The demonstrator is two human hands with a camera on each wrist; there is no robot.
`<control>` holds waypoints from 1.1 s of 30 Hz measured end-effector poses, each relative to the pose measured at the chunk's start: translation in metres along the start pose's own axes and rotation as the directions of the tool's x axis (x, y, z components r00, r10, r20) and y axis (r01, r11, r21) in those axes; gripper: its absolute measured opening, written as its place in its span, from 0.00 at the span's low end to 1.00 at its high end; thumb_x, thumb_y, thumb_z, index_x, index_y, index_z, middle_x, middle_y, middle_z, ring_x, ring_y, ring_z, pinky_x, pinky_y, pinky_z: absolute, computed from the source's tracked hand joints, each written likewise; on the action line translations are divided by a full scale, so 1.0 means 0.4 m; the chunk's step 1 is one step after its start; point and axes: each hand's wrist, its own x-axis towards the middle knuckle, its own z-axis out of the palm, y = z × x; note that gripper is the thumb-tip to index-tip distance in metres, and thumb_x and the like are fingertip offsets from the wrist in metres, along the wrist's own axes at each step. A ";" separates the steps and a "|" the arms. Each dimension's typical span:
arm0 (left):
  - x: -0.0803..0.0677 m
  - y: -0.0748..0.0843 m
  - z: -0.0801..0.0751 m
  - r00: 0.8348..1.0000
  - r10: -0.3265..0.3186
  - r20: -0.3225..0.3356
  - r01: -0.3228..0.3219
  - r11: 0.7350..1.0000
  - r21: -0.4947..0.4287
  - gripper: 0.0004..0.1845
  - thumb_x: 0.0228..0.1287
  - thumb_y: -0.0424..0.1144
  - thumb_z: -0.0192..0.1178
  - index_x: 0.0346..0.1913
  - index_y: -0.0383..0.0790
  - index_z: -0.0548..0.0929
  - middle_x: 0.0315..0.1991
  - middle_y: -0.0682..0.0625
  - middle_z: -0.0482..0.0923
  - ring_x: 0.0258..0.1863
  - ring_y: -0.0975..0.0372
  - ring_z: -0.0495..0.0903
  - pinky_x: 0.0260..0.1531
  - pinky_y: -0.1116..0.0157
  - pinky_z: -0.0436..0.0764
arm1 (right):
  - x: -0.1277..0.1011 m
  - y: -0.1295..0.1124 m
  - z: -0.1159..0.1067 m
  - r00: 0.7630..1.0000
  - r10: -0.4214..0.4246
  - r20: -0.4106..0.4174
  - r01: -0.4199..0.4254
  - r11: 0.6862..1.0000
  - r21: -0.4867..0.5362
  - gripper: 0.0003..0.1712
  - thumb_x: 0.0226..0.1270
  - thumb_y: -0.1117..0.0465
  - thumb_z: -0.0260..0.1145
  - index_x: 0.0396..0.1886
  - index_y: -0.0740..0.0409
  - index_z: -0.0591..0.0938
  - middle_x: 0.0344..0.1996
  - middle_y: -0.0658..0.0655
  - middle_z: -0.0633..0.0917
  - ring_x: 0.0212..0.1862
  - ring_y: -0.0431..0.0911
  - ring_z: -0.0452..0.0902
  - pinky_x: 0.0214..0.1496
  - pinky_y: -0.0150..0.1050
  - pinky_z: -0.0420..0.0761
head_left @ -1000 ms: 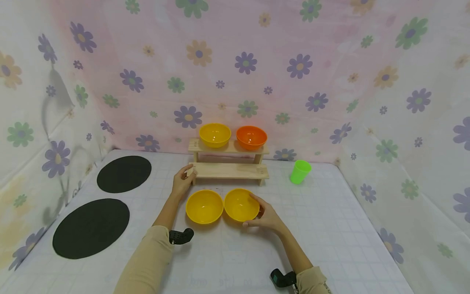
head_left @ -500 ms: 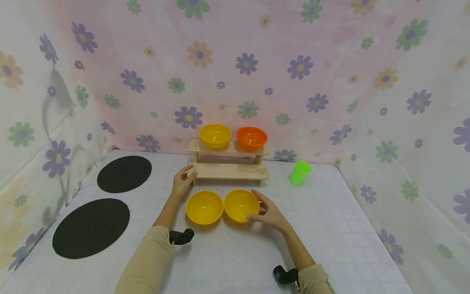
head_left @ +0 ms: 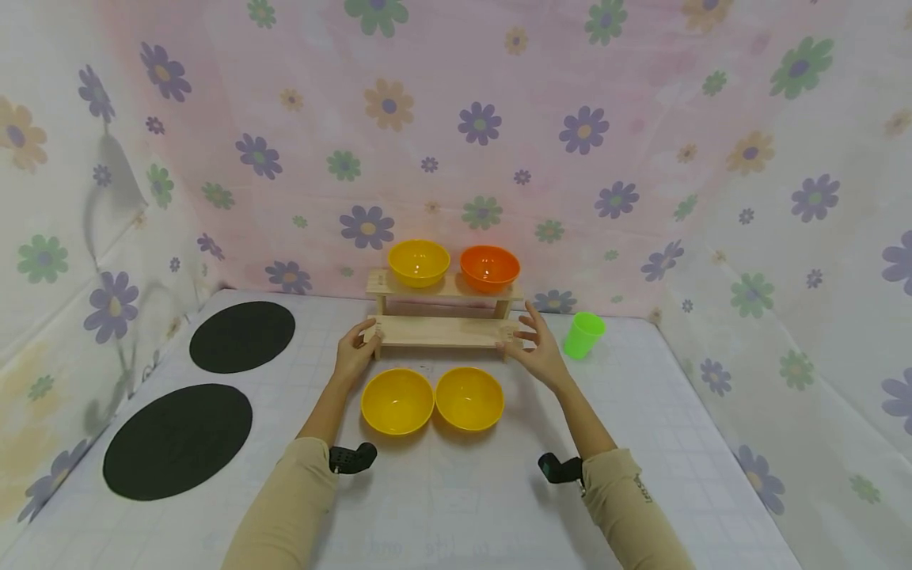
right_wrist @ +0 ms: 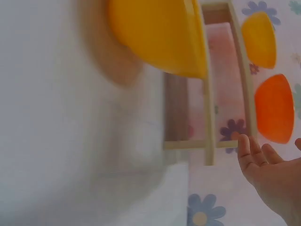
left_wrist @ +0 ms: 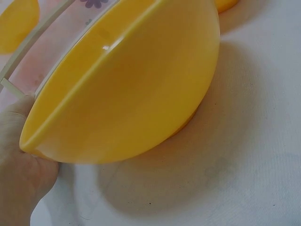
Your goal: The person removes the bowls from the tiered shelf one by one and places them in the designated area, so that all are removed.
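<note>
Two-tier light wooden rack (head_left: 443, 331) sits at the back of the counter (head_left: 456, 491), not lifted yet; judging by that, the move is only starting. Your left hand (head_left: 354, 355) pinches its lower-left end. Your right hand (head_left: 539, 350), fingers spread, is at the lower-right end; contact unclear. Two yellow plastic bowls (head_left: 432, 399) sit in front.
</note>
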 end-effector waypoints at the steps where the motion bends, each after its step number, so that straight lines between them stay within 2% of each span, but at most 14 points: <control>1: 0.001 0.000 0.000 1.000 -0.002 -0.001 0.002 1.000 -0.004 0.24 0.66 0.37 0.57 0.64 0.36 0.70 0.61 0.37 0.68 0.38 0.65 0.72 0.31 0.76 0.72 | 0.013 -0.007 -0.008 1.000 0.003 -0.004 -0.003 1.000 0.009 0.50 0.61 0.64 0.65 0.75 0.58 0.44 0.67 0.74 0.57 0.62 0.68 0.64 0.57 0.59 0.70; 5: 0.002 0.001 0.001 1.000 -0.008 -0.005 0.008 1.000 -0.011 0.24 0.66 0.37 0.57 0.64 0.36 0.71 0.58 0.35 0.71 0.35 0.67 0.71 0.29 0.76 0.71 | 0.064 -0.033 -0.038 1.000 0.020 -0.016 -0.019 0.999 0.041 0.49 0.62 0.62 0.64 0.75 0.56 0.44 0.68 0.74 0.55 0.63 0.67 0.62 0.58 0.59 0.69; 10: 0.001 0.003 0.002 1.000 -0.006 0.001 0.006 1.000 -0.003 0.24 0.66 0.38 0.57 0.64 0.38 0.71 0.64 0.40 0.66 0.40 0.65 0.71 0.31 0.77 0.72 | 0.119 -0.056 -0.058 0.999 0.027 -0.024 -0.025 0.997 0.078 0.50 0.62 0.60 0.64 0.75 0.56 0.44 0.69 0.73 0.53 0.64 0.68 0.60 0.58 0.58 0.70; 16: 0.001 0.002 0.003 1.000 -0.014 0.002 0.014 1.000 -0.009 0.24 0.66 0.37 0.57 0.64 0.38 0.71 0.54 0.35 0.73 0.33 0.66 0.72 0.29 0.75 0.72 | 0.176 -0.057 -0.058 0.999 0.045 -0.019 -0.045 0.998 0.032 0.53 0.59 0.51 0.68 0.75 0.57 0.47 0.68 0.73 0.55 0.63 0.66 0.63 0.58 0.57 0.70; 21: 0.000 0.002 0.000 1.000 -0.017 0.003 0.017 1.000 -0.005 0.24 0.66 0.37 0.57 0.65 0.38 0.70 0.54 0.35 0.73 0.33 0.67 0.72 0.30 0.75 0.72 | 0.208 -0.059 -0.046 1.000 -0.004 0.023 0.002 0.998 0.065 0.49 0.60 0.57 0.67 0.74 0.63 0.50 0.68 0.72 0.57 0.63 0.67 0.62 0.60 0.57 0.69; 26: 0.004 -0.003 0.000 1.000 -0.021 0.006 0.021 1.000 -0.006 0.24 0.67 0.38 0.57 0.64 0.39 0.70 0.56 0.35 0.72 0.36 0.65 0.72 0.30 0.76 0.72 | 0.244 -0.036 -0.037 0.999 -0.046 0.021 0.043 0.994 0.104 0.46 0.59 0.62 0.67 0.72 0.64 0.55 0.67 0.68 0.61 0.64 0.63 0.61 0.62 0.55 0.67; 30: 0.007 -0.007 -0.001 1.000 -0.016 0.010 0.016 1.000 -0.003 0.24 0.66 0.38 0.57 0.64 0.39 0.70 0.58 0.36 0.71 0.40 0.62 0.73 0.32 0.76 0.73 | 0.274 -0.004 -0.030 1.000 -0.001 -0.006 0.002 0.998 0.069 0.47 0.58 0.57 0.69 0.73 0.59 0.55 0.67 0.63 0.63 0.64 0.58 0.61 0.63 0.50 0.67; 33: 0.008 -0.008 -0.002 1.000 -0.011 0.013 0.011 1.000 -0.002 0.24 0.66 0.38 0.57 0.64 0.39 0.70 0.60 0.37 0.70 0.42 0.61 0.73 0.33 0.75 0.74 | 0.287 0.008 -0.025 0.999 0.039 -0.016 -0.038 0.999 0.029 0.49 0.57 0.52 0.69 0.73 0.60 0.54 0.69 0.63 0.61 0.63 0.58 0.63 0.63 0.49 0.68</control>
